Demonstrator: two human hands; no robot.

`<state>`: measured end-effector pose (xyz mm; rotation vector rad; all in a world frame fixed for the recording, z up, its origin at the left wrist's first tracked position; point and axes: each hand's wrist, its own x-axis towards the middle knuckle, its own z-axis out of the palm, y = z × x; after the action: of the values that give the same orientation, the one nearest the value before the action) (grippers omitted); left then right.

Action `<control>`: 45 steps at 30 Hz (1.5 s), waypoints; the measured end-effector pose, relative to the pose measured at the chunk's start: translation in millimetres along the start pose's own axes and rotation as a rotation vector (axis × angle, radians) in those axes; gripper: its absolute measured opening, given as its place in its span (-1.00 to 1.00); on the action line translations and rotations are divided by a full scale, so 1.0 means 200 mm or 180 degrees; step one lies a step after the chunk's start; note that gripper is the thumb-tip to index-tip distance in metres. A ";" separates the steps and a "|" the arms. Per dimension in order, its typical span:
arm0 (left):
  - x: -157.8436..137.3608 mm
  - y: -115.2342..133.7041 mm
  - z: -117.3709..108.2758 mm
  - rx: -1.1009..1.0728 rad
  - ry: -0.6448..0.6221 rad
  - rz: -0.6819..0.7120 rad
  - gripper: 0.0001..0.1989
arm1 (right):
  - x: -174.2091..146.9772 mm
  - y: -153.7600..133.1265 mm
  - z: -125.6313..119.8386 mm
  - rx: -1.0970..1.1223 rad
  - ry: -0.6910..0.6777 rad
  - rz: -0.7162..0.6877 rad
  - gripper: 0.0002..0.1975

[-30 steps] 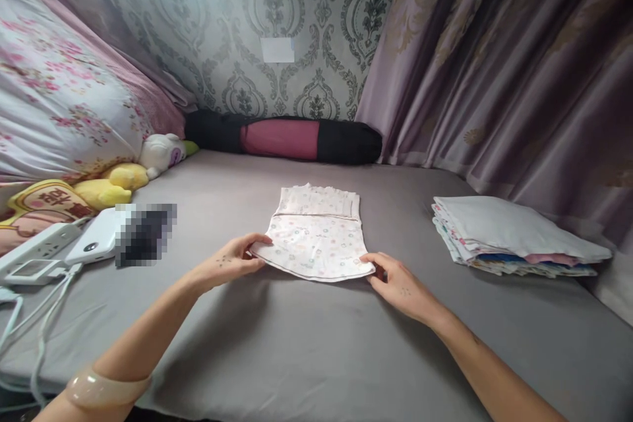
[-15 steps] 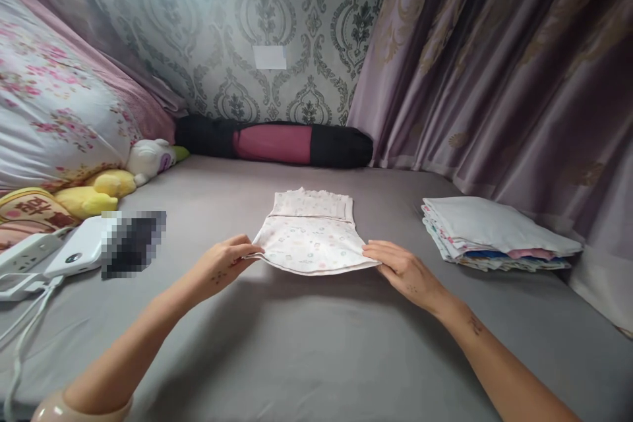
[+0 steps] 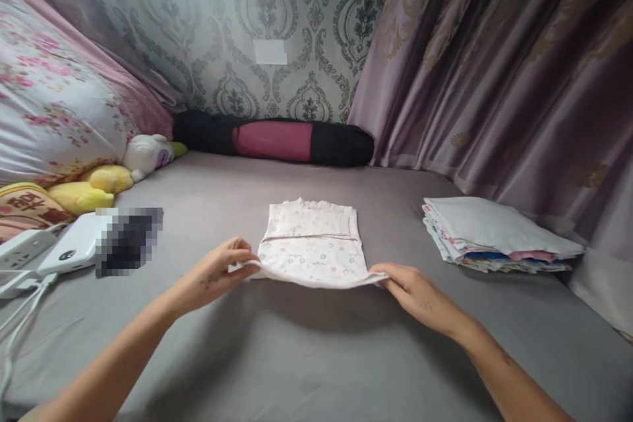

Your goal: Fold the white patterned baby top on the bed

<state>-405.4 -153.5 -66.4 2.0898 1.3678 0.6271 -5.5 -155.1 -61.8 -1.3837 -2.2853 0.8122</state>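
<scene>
A small white garment (image 3: 316, 256) with a faint pastel print lies partly folded on the grey bed sheet (image 3: 316, 356). Its far part is doubled over into a flat band with a ruffled far edge. My left hand (image 3: 225, 273) pinches the near left corner between thumb and fingers. At the near right corner, my right hand (image 3: 418, 293) grips the cloth the same way. The near edge is lifted off the sheet and sags a little between the two hands.
To the right lies a stack of folded cloths (image 3: 499, 231). A long black and maroon roll (image 3: 271, 140) rests against the wall. On the left are yellow plush toys (image 3: 82, 196), a white power bank (image 3: 74, 247) with cables, a power strip (image 3: 24, 247) and a blurred dark object (image 3: 129, 241).
Both hands have drawn the garment's near edge slightly toward me and raised it. The whole garment has shifted a little nearer, and the near edge now curls up.
</scene>
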 end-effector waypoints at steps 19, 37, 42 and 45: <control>0.68 -0.18 0.25 0.1000 0.1469 -0.1250 -0.83 | 0.76 0.11 0.11 -0.1034 0.0976 0.1837 -0.65; 0.77 -0.26 0.32 0.1586 0.1272 -0.1540 -0.73 | 0.84 0.14 0.20 -0.1295 0.1182 0.1989 -0.68; 0.76 -0.21 0.27 0.1327 0.1246 -0.1771 -0.72 | 0.85 0.20 0.14 -0.0675 0.1199 0.2029 -0.69; 0.71 -0.21 0.20 0.0960 0.1146 -0.1956 -0.65 | 0.78 0.25 0.09 0.0055 0.1081 0.1898 -0.67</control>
<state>-353.5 -16.4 -112.5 1.6576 2.3000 0.5669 -53.3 -4.2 -108.3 -2.0524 -1.6193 0.6815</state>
